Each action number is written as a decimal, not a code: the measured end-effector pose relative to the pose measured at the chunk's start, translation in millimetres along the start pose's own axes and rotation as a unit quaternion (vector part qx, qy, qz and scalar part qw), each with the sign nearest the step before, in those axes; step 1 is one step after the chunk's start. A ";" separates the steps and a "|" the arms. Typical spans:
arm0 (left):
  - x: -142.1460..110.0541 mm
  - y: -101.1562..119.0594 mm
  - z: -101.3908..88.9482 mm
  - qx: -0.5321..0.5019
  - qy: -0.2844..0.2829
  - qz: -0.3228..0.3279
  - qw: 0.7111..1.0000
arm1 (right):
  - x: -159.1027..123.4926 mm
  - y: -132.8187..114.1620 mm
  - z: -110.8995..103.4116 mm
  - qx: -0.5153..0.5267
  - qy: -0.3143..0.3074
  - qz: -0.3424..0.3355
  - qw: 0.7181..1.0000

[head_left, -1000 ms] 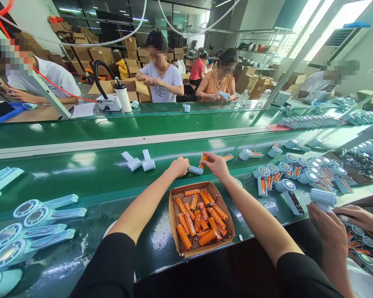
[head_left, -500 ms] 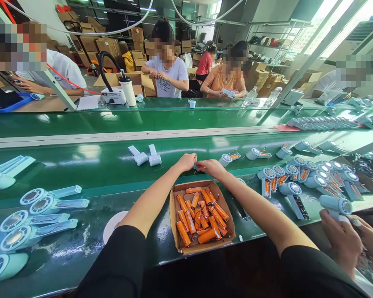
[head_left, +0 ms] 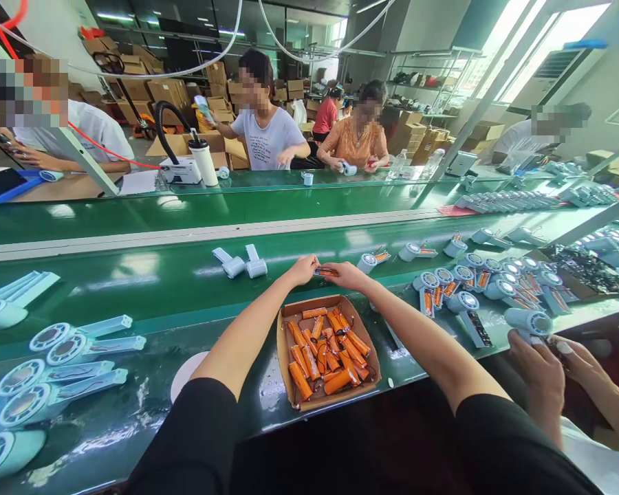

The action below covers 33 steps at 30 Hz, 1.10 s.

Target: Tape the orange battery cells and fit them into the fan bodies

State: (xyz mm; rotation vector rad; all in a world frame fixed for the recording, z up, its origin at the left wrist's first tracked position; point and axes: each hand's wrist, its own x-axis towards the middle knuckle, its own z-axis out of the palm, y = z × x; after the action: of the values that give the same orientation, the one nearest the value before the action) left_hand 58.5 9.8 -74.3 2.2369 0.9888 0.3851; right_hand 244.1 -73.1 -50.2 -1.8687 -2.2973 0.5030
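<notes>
Over the near belt, my left hand (head_left: 303, 270) and my right hand (head_left: 346, 275) meet with bent fingers around a small orange battery (head_left: 326, 272). Whether a fan handle lies beneath it is hidden by my fingers. Below my wrists stands an open cardboard box (head_left: 283, 364) of orange batteries with dark wires. Just beyond my left hand, two light-blue handheld fans (head_left: 256, 267) lie on the belt. To the right of my right hand, another handheld fan (head_left: 367, 262) has an orange battery at its handle.
Several open-handled fans (head_left: 64, 381) lie at left; a cluster of battery-fitted fans (head_left: 464, 301) sits at right. A white disc (head_left: 186, 378) is partly under my left arm. At right, a co-worker's hands (head_left: 541, 364) hold a fan. More people sit across the green belt (head_left: 134, 282).
An orange battery now shows between my hands, where a bluish edge showed before. Across the belt, one person has raised a fan. The camera view has shifted slightly.
</notes>
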 end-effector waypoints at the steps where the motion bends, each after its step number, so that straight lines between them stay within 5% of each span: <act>1: -6.2 0.7 -1.4 -0.004 0.000 0.005 1.000 | -3.5 1.8 -0.2 0.011 0.007 0.008 1.000; 9: -39.2 15.2 -8.0 -0.029 0.004 0.011 1.000 | -6.8 2.9 -3.3 0.049 0.035 0.057 0.997; 14: -74.2 30.7 -17.4 -0.041 0.071 -0.010 0.997 | -4.8 -0.9 -20.4 0.057 0.057 0.095 0.992; 16: -120.9 27.4 -27.8 -0.038 0.106 -0.018 0.993 | -7.2 -5.3 -27.8 0.062 0.087 0.110 0.988; 19: -230.0 2.7 -45.9 -0.021 0.149 -0.049 0.987 | -26.7 -14.9 -29.6 0.082 0.143 0.106 0.981; 22: -350.9 -39.0 -54.9 0.053 0.150 -0.089 0.983 | -72.9 -29.5 -13.7 0.155 0.176 0.060 0.970; 25: -432.0 -71.1 -46.6 0.185 0.108 -0.107 0.971 | -130.4 -61.1 14.7 0.303 0.176 -0.002 0.937; 28: -449.5 -65.7 -30.4 0.248 0.155 -0.070 0.954 | -173.5 -117.0 45.7 0.414 0.138 -0.007 0.900; 33: -411.6 3.3 -24.5 0.262 0.290 0.061 0.919 | -197.5 -217.9 83.1 0.575 -0.053 -0.035 0.816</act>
State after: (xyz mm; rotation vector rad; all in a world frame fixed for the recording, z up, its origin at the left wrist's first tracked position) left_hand -228.4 -285.8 -55.7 2.7452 1.3797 0.9796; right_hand 60.2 -316.7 -33.5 -1.1023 -1.4096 1.5462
